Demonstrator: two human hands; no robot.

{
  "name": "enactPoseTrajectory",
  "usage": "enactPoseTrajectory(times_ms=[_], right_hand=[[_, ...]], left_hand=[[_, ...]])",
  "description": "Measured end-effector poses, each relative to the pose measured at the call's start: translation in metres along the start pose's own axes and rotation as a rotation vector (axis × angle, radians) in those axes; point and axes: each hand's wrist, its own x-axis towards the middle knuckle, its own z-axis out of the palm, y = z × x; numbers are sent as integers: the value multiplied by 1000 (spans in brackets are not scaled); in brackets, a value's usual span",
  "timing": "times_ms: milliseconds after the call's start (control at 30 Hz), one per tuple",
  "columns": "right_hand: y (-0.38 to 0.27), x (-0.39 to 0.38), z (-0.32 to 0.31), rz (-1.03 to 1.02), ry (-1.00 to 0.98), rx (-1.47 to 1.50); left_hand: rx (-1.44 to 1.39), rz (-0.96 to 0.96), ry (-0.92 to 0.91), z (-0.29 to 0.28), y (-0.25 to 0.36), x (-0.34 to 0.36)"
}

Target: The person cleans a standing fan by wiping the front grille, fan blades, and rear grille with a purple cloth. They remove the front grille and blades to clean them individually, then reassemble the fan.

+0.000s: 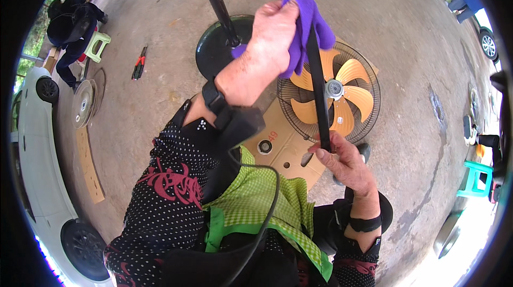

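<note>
My left hand (272, 36) is closed on a bunched purple cloth (304, 17), which lies against a long flat black strip (316, 79). The strip slants from the top of the view down to my right hand (347, 164), whose thumb and fingers pinch its lower end. Behind the strip is a fan head (363, 100) with orange blades in a dark wire guard. It lies partly on a flat cardboard sheet (283, 132). A small round dark part with a pale rim (265, 147) also rests on the cardboard.
A black fan stand (216, 6) rises from its round base (206, 54) ahead. Red-handled pliers (139, 64) lie on the concrete floor to the left. Farther left are wire guards (84, 104), a seated person (72, 22) and a white car (40, 153). A teal stool (474, 177) stands right.
</note>
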Motion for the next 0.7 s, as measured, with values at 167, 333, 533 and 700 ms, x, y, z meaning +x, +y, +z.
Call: enactPoseTrajectory(times_ms=[167,333,533,700], right_hand=[[6,13,8,49,62,250],[-5,17,6,-24,150,303],[-5,14,12,10,241,334],[0,16,17,-26,288,302]], left_hand=[[225,-48,-262,8,-31,-45],[519,-117,-377,13,-58,-77],[509,-75,-415,8,-64,-81],[292,-156,-371,13,-57,-69]])
